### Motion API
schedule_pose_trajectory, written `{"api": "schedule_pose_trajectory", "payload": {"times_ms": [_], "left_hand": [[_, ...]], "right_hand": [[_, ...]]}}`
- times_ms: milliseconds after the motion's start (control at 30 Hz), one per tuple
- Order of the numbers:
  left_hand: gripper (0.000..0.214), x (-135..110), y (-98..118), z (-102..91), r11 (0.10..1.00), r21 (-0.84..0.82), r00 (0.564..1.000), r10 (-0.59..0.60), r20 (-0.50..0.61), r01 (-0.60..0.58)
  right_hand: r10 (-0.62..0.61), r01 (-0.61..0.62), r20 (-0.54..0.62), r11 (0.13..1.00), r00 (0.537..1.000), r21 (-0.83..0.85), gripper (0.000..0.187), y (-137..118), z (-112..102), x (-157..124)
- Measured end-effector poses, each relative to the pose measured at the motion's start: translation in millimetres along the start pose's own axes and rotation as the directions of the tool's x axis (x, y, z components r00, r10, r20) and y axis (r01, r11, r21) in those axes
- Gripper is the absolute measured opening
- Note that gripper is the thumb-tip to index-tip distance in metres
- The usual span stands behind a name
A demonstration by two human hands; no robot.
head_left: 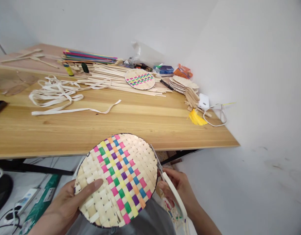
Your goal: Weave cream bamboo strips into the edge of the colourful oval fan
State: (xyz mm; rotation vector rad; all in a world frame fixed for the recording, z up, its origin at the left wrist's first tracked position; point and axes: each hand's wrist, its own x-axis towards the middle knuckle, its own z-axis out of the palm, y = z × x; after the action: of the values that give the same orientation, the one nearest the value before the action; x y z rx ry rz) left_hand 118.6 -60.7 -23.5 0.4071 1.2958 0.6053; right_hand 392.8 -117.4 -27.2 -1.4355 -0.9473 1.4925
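Note:
A round woven disc (121, 176) of pale strips, with a band of pink, green, yellow, purple, orange and blue squares, is held tilted over my lap. My left hand (76, 199) grips its left side, thumb on the front and fingers hidden behind. In my right hand (177, 186) is a pair of scissors (173, 191) with white handles. Their blades lie along the disc's right edge, which has a dark outline. Cut strip ends (173, 212) show below my right hand.
On the wooden table (145, 120) lie a coiled pale ribbon (57, 93), thin strips (108, 76), coloured strips (89, 56), another woven disc (140, 79), a stack of discs (183, 84) and a yellow tassel (196, 117). A power strip (26, 199) lies below left.

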Motion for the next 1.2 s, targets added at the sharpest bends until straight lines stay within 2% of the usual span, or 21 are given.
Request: {"api": "schedule_pose_trajectory", "payload": {"times_ms": [100, 200, 300, 433, 667, 900, 1033, 1200], "left_hand": [[0.048, 0, 0, 1.4, 1.0, -0.001, 1.0, 0.006, 0.004, -0.006], [0.044, 2, 0, -0.2, 1.0, 0.006, 1.0, 0.012, 0.002, -0.012], [0.042, 2, 0, -1.8, 1.0, -0.003, 1.0, 0.004, 0.012, -0.004], [0.045, -2, 1, 2.8, 0.999, 0.033, 1.0, 0.005, 0.017, -0.006], [0.056, -6, 1, 9.1, 0.997, 0.061, 0.998, 0.055, -0.004, -0.054], [0.053, -7, 3, 8.7, 0.996, 0.07, 0.999, 0.048, -0.015, -0.047], [0.052, -7, 2, 9.3, 0.996, 0.071, 0.998, 0.047, -0.032, -0.045], [0.055, -5, 0, 6.3, 0.996, 0.072, 0.998, 0.055, -0.017, -0.054]], "right_hand": [[0.043, -0.043, -0.002, 0.999, 0.999, -0.002, 0.048, -3, 0, -1], [0.063, -0.062, 0.022, 0.998, 0.998, -0.033, 0.055, -8, -2, 0], [0.034, -0.029, 0.077, 0.997, 0.996, -0.068, 0.062, -13, -6, 2], [-0.012, 0.021, 0.115, 0.997, 0.993, -0.079, 0.06, -17, -9, 4], [0.012, 0.006, 0.117, 0.988, 0.993, -0.152, 0.069, -23, -11, 5], [-0.009, 0.029, 0.125, 0.987, 0.992, -0.157, 0.063, -21, -13, 6], [0.024, -0.007, 0.102, 0.986, 0.995, -0.167, 0.065, -13, -15, 6], [0.018, -0.007, 0.066, 0.987, 0.998, -0.162, 0.057, -5, -16, 5]]}}
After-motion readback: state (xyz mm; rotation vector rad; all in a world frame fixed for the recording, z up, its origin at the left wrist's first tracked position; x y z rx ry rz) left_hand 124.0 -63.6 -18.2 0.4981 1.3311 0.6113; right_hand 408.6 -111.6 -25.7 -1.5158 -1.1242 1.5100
